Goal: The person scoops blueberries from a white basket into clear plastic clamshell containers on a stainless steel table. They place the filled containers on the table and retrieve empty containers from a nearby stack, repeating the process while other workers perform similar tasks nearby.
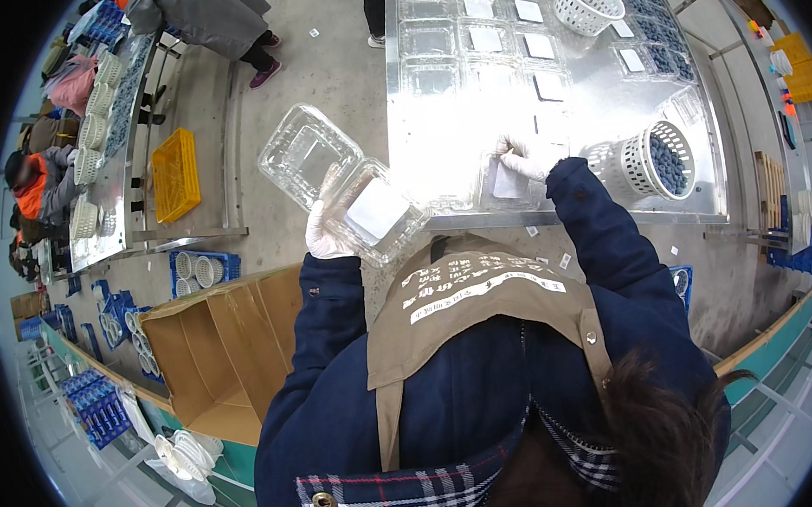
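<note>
My left hand (326, 232), in a white glove, holds an opened clear plastic clamshell box (310, 148) beyond the table's left edge; a white pad (377, 211) lies in its lower half. My right hand (520, 159), also gloved, has its fingers at a white pad (508, 182) in another clear box near the table's front edge. Whether the fingers pinch that pad is unclear. To the right, a white perforated basket (641, 162) lies tilted, with blueberries (668, 165) inside.
Rows of clear boxes (428, 37) and white pads cover the metal table's (561, 217) far part, beside blueberry-filled boxes (650, 22). An open cardboard box (223, 348) stands at my left. Yellow crates (176, 175) stand under the left table, where co-workers are. Another person walks in the aisle.
</note>
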{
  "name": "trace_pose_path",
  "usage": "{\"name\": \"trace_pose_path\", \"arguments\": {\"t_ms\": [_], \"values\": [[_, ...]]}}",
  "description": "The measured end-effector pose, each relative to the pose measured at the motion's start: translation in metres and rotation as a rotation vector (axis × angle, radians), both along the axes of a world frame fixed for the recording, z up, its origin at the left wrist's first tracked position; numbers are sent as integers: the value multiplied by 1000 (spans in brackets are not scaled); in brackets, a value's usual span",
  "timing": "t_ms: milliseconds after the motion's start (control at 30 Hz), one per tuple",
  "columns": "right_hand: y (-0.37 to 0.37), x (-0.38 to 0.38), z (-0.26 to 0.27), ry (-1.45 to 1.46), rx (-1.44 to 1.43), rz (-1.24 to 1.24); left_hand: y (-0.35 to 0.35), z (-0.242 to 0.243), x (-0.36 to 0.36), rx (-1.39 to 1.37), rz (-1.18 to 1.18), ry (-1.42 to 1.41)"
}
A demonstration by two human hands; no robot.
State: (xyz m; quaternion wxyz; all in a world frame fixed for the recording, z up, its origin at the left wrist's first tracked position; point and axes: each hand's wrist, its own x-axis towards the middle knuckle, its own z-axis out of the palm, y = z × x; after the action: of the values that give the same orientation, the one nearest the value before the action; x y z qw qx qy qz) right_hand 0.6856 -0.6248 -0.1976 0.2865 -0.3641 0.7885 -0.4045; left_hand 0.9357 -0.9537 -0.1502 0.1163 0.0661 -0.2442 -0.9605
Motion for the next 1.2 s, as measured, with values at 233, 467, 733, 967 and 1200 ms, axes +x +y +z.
{"name": "trace_pose_path", "arguments": {"t_ms": [233,467,733,967,1200], "values": [[-8,1,18,-147,108,42,5,1,-2,0,-2,-17],[1,-1,54,-58,112,133,7,-3,1,21,-5,-30],[107,-39,60,77,275,-78,2,-11,8,43,1,27],[132,-58,-19,234,380,-81,11,0,-1,-27,-31,-26],[50,70,78,712,323,132,14,5,4,46,-39,-29]]}}
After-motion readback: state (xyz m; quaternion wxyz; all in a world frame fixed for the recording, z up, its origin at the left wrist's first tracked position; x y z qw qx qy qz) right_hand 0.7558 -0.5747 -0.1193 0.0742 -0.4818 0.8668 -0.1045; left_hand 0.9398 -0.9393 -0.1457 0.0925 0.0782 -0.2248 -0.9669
